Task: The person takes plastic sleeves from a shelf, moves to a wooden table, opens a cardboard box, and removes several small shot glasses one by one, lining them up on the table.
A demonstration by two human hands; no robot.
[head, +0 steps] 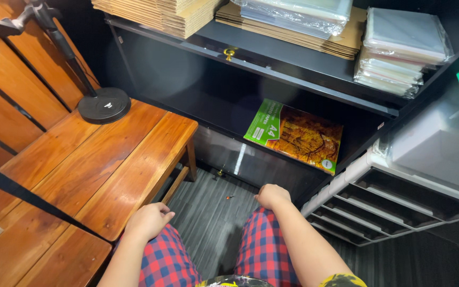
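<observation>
Both hands just resting on the knees right now: left hand [147, 220] loosely curled, right hand [271, 195] in a soft fist, neither holding anything. Wooden bench [107, 165] sits just left of the left hand. Pack of paper [295, 135] leans untouched on the shelf ahead, beyond the right hand.

**Wood, plastic film and cloth**

The table [107, 159] is varnished wood, orange-brown and glossy, its grain showing. The lamp base [104, 104] looks like matt black metal. The shelf [293, 69] is smooth, black and faintly reflective. Clear, shiny plastic film wraps the sheet stacks [402, 48]; beside them lies matt brown cardboard [160, 13]. The paper pack [295, 135] is glossy. The checked shorts [264, 244] are soft cloth.
</observation>
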